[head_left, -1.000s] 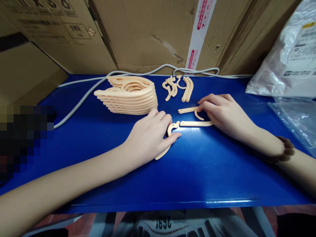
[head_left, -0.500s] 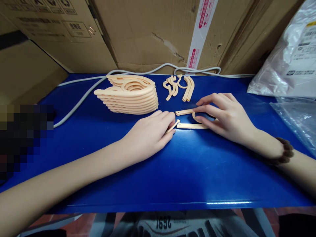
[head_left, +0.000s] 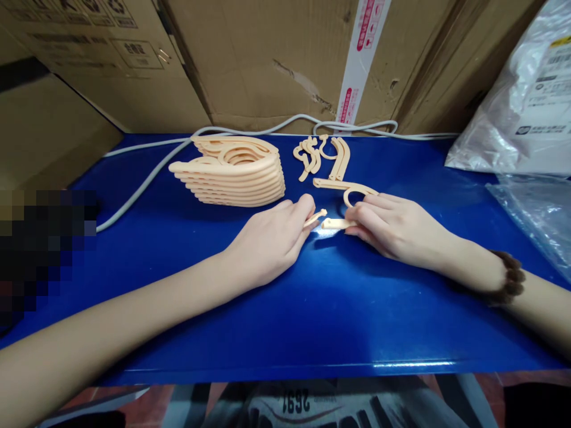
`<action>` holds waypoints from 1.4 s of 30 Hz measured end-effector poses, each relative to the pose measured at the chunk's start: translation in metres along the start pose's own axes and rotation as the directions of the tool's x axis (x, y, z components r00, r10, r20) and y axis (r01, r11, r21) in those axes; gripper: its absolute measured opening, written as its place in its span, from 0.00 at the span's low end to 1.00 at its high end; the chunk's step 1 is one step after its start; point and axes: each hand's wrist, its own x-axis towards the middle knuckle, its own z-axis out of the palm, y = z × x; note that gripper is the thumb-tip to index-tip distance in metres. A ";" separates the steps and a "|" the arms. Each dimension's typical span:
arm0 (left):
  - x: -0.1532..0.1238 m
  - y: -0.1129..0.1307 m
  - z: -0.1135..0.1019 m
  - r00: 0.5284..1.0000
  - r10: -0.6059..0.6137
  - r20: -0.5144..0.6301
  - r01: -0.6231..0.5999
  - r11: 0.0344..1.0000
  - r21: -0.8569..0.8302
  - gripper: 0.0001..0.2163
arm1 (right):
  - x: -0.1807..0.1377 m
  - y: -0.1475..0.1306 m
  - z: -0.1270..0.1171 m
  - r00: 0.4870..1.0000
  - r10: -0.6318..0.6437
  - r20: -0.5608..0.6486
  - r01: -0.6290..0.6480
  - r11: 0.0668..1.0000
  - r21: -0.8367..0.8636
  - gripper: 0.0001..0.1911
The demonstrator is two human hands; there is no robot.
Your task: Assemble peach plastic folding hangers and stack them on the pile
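Observation:
My left hand (head_left: 274,241) is closed on a small cream plastic hook (head_left: 316,218), whose knobbed end sticks out to the right past my fingers. Facing it, my right hand (head_left: 397,229) pinches a cream plastic hanger arm (head_left: 334,223); its holed end points left, a short gap from the hook. Most of that arm is hidden by my fingers. Just behind my right hand lies another hanger arm (head_left: 339,185), with a curved piece (head_left: 350,197) beside it, partly covered by my fingers.
Behind my left hand stands a stack of folded cream hangers (head_left: 236,175). Loose hooks (head_left: 307,156) and more hanger arms (head_left: 340,157) lie further back on the blue table (head_left: 267,333). A white cable (head_left: 147,184) runs before cardboard boxes (head_left: 267,59). Plastic packaging (head_left: 504,125) sits at right.
My right hand has closed on the nearer hanger arm and lifted it a little. The other arm has shifted back and tilted. My left hand keeps hold of the hook.

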 end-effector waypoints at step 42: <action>0.004 -0.005 0.002 0.988 0.118 -0.094 -0.108 0.988 0.106 0.12 | -0.005 -0.005 0.001 0.992 0.029 0.119 -0.025 0.999 -0.038 0.13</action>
